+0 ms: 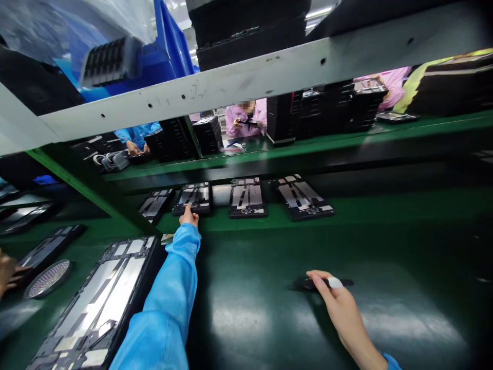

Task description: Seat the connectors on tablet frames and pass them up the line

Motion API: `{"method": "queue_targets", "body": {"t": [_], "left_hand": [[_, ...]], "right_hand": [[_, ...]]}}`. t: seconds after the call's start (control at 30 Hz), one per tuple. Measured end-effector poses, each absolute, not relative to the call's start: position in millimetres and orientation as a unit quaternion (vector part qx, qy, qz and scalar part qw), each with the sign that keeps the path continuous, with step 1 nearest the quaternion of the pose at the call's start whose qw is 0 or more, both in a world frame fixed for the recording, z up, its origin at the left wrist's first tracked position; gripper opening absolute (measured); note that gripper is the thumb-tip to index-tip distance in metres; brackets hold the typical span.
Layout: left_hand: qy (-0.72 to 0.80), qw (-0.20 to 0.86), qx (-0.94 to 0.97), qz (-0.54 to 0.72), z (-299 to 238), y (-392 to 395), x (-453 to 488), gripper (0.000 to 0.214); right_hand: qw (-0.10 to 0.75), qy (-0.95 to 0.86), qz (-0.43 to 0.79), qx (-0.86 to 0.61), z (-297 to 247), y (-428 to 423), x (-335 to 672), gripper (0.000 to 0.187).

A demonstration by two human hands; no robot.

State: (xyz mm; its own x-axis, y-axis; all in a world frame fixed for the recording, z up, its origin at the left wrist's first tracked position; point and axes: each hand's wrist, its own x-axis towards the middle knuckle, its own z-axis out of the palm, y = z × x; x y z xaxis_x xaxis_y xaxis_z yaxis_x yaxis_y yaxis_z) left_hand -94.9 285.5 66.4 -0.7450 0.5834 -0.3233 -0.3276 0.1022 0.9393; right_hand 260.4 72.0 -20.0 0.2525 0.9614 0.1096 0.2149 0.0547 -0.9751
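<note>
My left hand (188,216), in a blue sleeve, reaches far forward and its fingers are closed on the near edge of a dark tablet frame (193,197) lying on the green belt. My right hand (334,300) rests near the front of the green mat, fingers closed on a thin black tool (308,283); one fingertip wears a white cot. A large open tablet frame (98,303) with silver panels lies at the lower left beside my left arm.
Three more tablet frames (247,198) (302,197) (156,204) lie in a row on the belt. Stacks of black trays (285,117) stand on the far shelf. People in pink and blue work opposite. A round metal disc (48,278) lies at left beside another person's hand (6,271).
</note>
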Motion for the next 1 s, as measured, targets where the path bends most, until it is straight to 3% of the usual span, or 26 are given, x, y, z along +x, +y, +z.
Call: {"method": "queue_targets", "body": {"t": [0.2,0.37,0.5,0.6,0.73,0.8,0.9,1.0], "left_hand": [[0.581,0.428,0.102,0.685,92.8,202.6,-50.9,0.014],[0.580,0.522,0.096,0.618,76.2,74.5,-20.0,0.031],[0.597,0.605,0.113,0.515,48.6,19.3,12.4,0.039],[0.578,0.675,0.138,0.436,36.3,4.7,35.5,0.037],[0.465,0.806,0.319,0.178,34.3,-0.2,26.5,0.053],[0.484,0.708,0.490,0.157,33.2,6.5,7.9,0.051],[0.544,0.444,0.667,0.249,25.2,25.6,-14.9,0.048],[0.502,0.329,0.764,0.237,12.7,36.9,-17.4,0.071]], "right_hand": [[0.564,-0.451,0.362,-0.590,-26.5,71.0,260.3,0.054],[0.609,-0.437,0.329,-0.574,-24.3,65.6,257.7,0.049],[0.632,-0.439,0.345,-0.538,-7.1,59.9,254.9,0.047],[0.595,-0.462,0.380,-0.537,4.0,50.7,261.7,0.047],[0.510,-0.517,0.407,-0.555,2.2,27.6,285.5,0.047],[0.473,-0.538,0.399,-0.572,-4.2,16.0,296.3,0.044],[0.436,-0.564,0.390,-0.583,-12.3,5.8,303.4,0.039],[0.398,-0.603,0.382,-0.577,-13.5,1.9,304.3,0.038]]}}
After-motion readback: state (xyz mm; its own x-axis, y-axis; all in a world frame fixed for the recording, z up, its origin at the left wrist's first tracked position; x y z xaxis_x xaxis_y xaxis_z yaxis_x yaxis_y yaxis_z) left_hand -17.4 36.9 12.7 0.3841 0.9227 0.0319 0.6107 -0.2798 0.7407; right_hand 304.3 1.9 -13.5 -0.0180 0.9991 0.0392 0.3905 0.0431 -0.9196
